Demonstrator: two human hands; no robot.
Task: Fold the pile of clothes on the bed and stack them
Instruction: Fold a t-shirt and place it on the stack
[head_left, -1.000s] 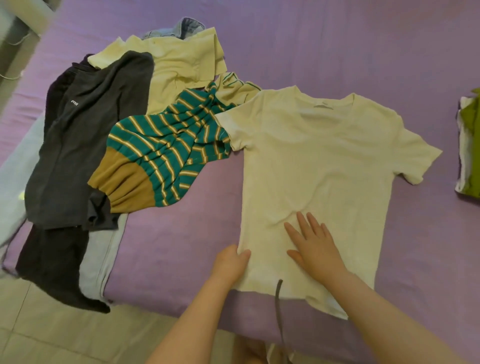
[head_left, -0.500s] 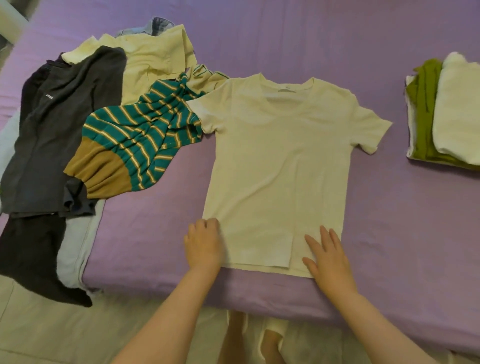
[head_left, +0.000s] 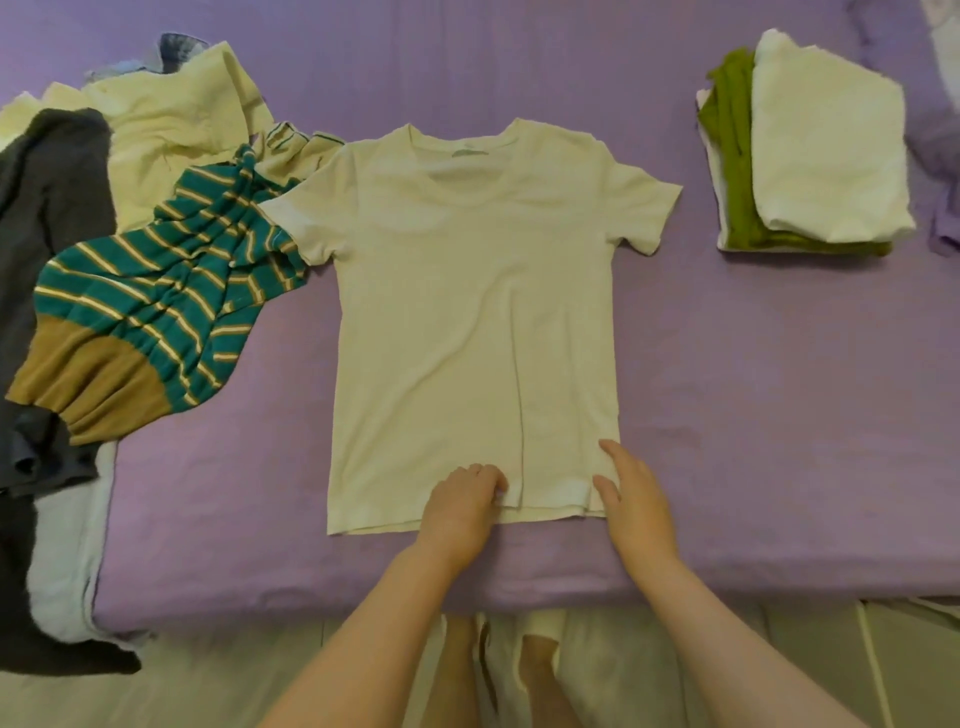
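The left hand (head_left: 460, 512) sits at the bottom hem of the cream short-sleeved cotton T-shirt (head_left: 475, 322), its fingers (head_left: 491, 480) curled down onto the cloth near the middle of the hem; whether they pinch the fabric or only press it, I cannot tell. Just to the right of it, the right hand (head_left: 636, 506) lies at the shirt's lower right corner with fingers straight and loosely spread, flat on the fabric and the sheet beside it.

The T-shirt itself is spread flat, neck towards the top of the frame, in the centre of the bed with the lilac sheet (head_left: 753, 389), both sleeves out to the sides.

Its left sleeve touches a crumpled teal jumper with cream stripes and a tan band (head_left: 150, 312) at centre left. Behind that, in the upper left, lies a rumpled pale yellow garment (head_left: 166, 135) with a bit of blue denim (head_left: 176, 47) showing beyond it. Along the left edge a dark grey garment (head_left: 41, 208) hangs over the side of the bed.

In the upper right, well apart from the shirt, stands a stack of folded clothes (head_left: 810, 156): a cream piece on top, an olive green one beneath it.
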